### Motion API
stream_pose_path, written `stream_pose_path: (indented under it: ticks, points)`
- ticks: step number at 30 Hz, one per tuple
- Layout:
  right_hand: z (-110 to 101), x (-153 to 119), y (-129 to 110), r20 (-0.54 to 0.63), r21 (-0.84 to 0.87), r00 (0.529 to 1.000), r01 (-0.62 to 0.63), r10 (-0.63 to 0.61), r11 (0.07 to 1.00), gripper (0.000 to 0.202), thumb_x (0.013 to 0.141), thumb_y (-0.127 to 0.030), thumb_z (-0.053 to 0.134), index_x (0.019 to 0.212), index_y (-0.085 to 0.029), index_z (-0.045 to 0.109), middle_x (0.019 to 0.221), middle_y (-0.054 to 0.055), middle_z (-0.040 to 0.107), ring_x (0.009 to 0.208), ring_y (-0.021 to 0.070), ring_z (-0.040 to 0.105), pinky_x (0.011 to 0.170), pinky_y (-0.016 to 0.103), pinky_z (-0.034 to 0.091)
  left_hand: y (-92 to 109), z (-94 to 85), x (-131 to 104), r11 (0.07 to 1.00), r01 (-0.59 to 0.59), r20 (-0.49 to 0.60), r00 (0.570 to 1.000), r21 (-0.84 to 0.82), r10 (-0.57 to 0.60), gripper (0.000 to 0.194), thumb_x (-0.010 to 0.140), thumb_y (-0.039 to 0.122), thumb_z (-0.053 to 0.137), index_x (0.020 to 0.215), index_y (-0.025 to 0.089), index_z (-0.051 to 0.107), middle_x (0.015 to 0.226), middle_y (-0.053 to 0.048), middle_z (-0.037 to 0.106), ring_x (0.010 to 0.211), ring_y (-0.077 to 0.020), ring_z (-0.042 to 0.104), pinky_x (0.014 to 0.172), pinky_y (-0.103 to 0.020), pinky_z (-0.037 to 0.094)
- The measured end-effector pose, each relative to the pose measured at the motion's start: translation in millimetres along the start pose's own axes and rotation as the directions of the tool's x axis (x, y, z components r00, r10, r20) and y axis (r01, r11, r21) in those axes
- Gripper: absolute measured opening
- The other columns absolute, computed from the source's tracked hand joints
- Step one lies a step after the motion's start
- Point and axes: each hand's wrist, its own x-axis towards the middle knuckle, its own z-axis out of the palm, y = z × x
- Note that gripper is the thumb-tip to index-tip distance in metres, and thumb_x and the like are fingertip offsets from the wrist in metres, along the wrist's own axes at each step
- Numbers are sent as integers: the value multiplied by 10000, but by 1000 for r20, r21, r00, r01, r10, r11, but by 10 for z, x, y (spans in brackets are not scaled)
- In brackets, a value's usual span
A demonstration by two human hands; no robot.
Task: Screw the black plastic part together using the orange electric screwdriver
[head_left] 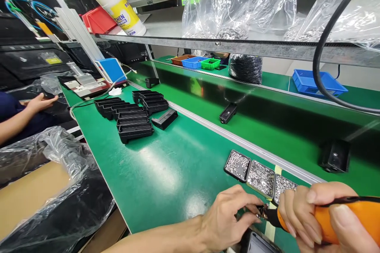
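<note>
**Screwdriver at the bench's near edge**

R hand [323, 213] was wrapped round an orange electric screwdriver [353, 215], tip pointing left. L hand [227, 217] pinched fingers at the tip (a small part there, too small to tell), above a black housing [261, 243] on the green bench [166, 174]. Three screw trays [259, 176] sat just behind; stacked black housings [130, 114] lay further back-left.
</note>
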Motion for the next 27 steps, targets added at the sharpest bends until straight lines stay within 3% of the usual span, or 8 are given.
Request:
stream_pose_path:
  ticks: [3, 8, 12, 15, 18, 21, 23, 27]
  points:
    - [25, -11, 10, -6, 0, 1000, -2, 2, 1000, 177, 1003, -464, 616, 937, -300, 604, 472, -61, 406, 379, 111, 403, 378, 256, 399, -9, -21, -7, 999, -44, 22, 999, 13, 44, 387, 888, 28, 675, 1262, 123, 706, 901, -61, 802, 828, -189, 669, 859, -273, 532]
    - [45, 20, 9, -111, 29, 993, -23, 26, 999, 231, 973, -497, 655, 911, -281, 602, 452, -66, 376, 356, 99, 360, 357, 249, 350, 26, -75, 23, 999, 34, 73, 997, -29, -32, 346, 934, 128, 685, 1277, 153, 717, 904, -47, 808, 856, -193, 692, 872, -282, 549]
    - [9, 12, 50, -58, 40, 998, 5, -3, 999, 176, 1015, -442, 590, 961, -275, 607, 465, -63, 392, 361, 101, 376, 361, 253, 356, 43, -132, 56, 999, 33, 157, 987, -8, -31, 327, 980, 223, 669, 1296, 150, 711, 944, -56, 809, 888, -200, 716, 898, -297, 551]
    - [-35, -35, 100, -35, 62, 999, 8, -6, 998, 172, 1035, -437, 551, 1003, -276, 602, 473, -62, 395, 366, 106, 384, 366, 262, 362, 48, -205, 65, 999, 40, 211, 977, 2, -39, 434, 967, 282, 723, 1377, 156, 656, 1062, -68, 801, 979, -219, 723, 962, -322, 534]
    - [-88, -72, 121, -65, 69, 998, -21, 25, 997, 183, 1040, -443, 532, 1006, -275, 596, 477, -61, 385, 369, 109, 379, 380, 279, 351, 46, -283, 38, 1000, 26, 170, 985, 4, -26, 521, 935, 335, 773, 1405, 162, 627, 1156, -84, 778, 1018, -235, 703, 959, -342, 528]
    - [-140, -38, 106, -148, 33, 988, -42, 47, 999, 172, 1018, -431, 564, 970, -269, 596, 478, -59, 374, 374, 112, 361, 387, 292, 323, 29, -311, -37, 1000, -10, 54, 998, 5, 10, 397, 929, 376, 779, 1247, 149, 712, 1023, -87, 785, 888, -214, 672, 852, -333, 514]
    - [-165, 24, 106, -198, -9, 978, -74, 71, 997, 182, 991, -438, 607, 934, -266, 592, 485, -56, 377, 389, 117, 369, 407, 300, 337, 4, -289, -105, 997, -72, 48, 996, 2, 72, 438, 897, 475, 798, 1172, 141, 732, 956, -94, 776, 823, -209, 649, 800, -341, 490]
    - [-195, 140, 199, -195, -96, 977, -104, 84, 990, 156, 976, -385, 609, 897, -255, 578, 496, -53, 371, 403, 116, 362, 428, 295, 360, -70, -192, -234, 991, -125, 277, 955, 42, 109, 661, 877, 702, 706, 1264, 166, 690, 1097, -129, 764, 976, -268, 667, 882, -385, 454]
